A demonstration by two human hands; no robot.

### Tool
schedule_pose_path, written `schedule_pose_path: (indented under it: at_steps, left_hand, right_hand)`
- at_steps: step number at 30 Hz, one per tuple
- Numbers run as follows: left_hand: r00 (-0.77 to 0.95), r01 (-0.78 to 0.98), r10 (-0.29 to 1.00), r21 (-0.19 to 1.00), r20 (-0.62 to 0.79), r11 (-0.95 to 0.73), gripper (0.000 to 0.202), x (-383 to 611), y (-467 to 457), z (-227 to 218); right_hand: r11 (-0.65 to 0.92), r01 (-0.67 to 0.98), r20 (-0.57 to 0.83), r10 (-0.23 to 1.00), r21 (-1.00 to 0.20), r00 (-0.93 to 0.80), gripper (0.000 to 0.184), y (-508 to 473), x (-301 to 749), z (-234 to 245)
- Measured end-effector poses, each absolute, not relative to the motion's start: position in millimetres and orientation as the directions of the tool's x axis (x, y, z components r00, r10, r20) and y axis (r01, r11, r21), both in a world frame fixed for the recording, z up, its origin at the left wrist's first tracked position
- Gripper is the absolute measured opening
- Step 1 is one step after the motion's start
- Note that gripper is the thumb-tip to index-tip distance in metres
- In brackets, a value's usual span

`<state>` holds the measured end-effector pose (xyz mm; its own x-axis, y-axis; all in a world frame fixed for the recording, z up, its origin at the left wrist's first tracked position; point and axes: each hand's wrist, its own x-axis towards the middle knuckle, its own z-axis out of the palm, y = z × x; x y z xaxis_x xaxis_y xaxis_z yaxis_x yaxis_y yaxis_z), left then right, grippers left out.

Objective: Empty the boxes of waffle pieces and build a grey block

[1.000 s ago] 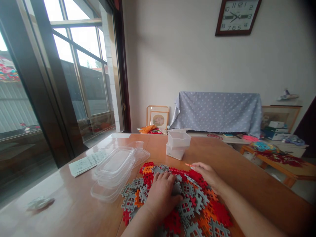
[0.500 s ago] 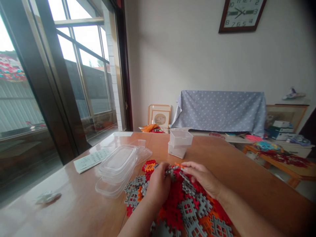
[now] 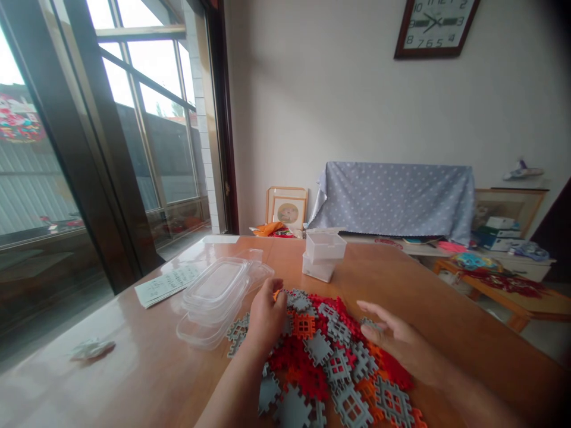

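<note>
A pile of notched plastic building tiles, in red (image 3: 310, 380), grey (image 3: 319, 348) and orange (image 3: 304, 326), lies in front of me on the wooden table. Some tiles have window-like cutouts, others are solid. My left hand (image 3: 267, 318) curves over the pile's left edge, thumb apart from the bent fingers, beside an orange tile partly hidden by it. At the pile's right side my right hand (image 3: 395, 336) is held with fingers stretched and thumb apart. A grey tile shows partly by its thumb; whether they touch is unclear.
Clear plastic lids (image 3: 216, 285) overlap left of the pile, beside a paper with writing (image 3: 167, 285). Two stacked translucent boxes (image 3: 325, 255) stand behind the pile. A small crumpled packet (image 3: 91, 349) lies at the left on the wooden table (image 3: 147, 368).
My hands have moved apart, the left one leftward and the right one rightward. The grey and orange pieces they were handling above the pile no longer show between them. More of the pile is visible.
</note>
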<state>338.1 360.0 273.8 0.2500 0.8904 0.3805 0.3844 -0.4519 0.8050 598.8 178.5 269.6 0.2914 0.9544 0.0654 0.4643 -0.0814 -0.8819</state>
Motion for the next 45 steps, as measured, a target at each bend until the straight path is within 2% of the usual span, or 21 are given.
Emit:
schedule_pose_path:
  at_steps: [2, 5, 7, 9, 11, 15, 24, 28, 35, 39, 45]
  left_hand:
    - [0.242, 0.510, 0.894, 0.734, 0.377, -0.448, 0.026, 333.2, 362.7, 275.3]
    - [0.285, 0.683, 0.889, 0.575, 0.358, -0.450, 0.036, 329.3, 364.3, 274.6]
    - [0.330, 0.733, 0.888, 0.506, 0.320, -0.454, 0.042, 329.1, 364.3, 272.3]
    - [0.385, 0.732, 0.882, 0.493, 0.272, -0.471, 0.047, 329.7, 364.1, 269.0]
    - [0.436, 0.712, 0.869, 0.500, 0.236, -0.493, 0.050, 330.3, 363.9, 265.8]
    - [0.468, 0.697, 0.853, 0.497, 0.230, -0.516, 0.052, 330.5, 362.3, 263.3]
    - [0.512, 0.638, 0.797, 0.480, 0.319, -0.602, 0.034, 333.4, 361.7, 263.5]
    - [0.502, 0.602, 0.784, 0.502, 0.365, -0.620, 0.030, 335.1, 361.3, 264.4]
    - [0.457, 0.466, 0.739, 0.575, 0.495, -0.673, 0.023, 340.8, 362.9, 261.4]
    - [0.432, 0.410, 0.745, 0.625, 0.508, -0.664, 0.023, 342.6, 362.8, 261.0]
    - [0.448, 0.384, 0.731, 0.627, 0.515, -0.677, 0.022, 342.5, 363.0, 261.0]
  right_hand:
    - [-0.105, 0.562, 0.073, 0.956, -0.821, 0.285, 0.085, 157.2, 610.8, 252.0]
    - [-0.117, 0.692, 0.060, 0.972, -0.712, 0.226, 0.105, 131.8, 619.0, 227.4]
    - [-0.101, 0.789, 0.076, 0.980, -0.606, 0.184, 0.112, 124.5, 616.9, 216.8]
    - [-0.074, 0.851, 0.098, 0.984, -0.519, 0.146, 0.113, 125.2, 609.8, 212.5]
    - [-0.040, 0.875, 0.116, 0.987, -0.483, 0.109, 0.109, 131.3, 599.9, 213.8]
    - [0.045, 0.871, 0.165, 0.985, -0.489, 0.041, 0.098, 147.0, 583.0, 220.2]
    - [0.180, 0.878, 0.479, 0.876, -0.443, 0.062, 0.052, 180.9, 576.7, 218.1]
    - [0.245, 0.859, 0.565, 0.823, -0.449, 0.061, 0.037, 198.7, 571.8, 225.8]
    - [0.267, 0.810, 0.587, 0.802, -0.521, 0.113, 0.026, 223.2, 548.0, 247.9]
    - [0.284, 0.745, 0.584, 0.793, -0.604, 0.171, 0.022, 238.6, 525.3, 260.3]
    - [0.339, 0.693, 0.596, 0.786, -0.637, 0.163, 0.022, 254.6, 502.4, 274.7]
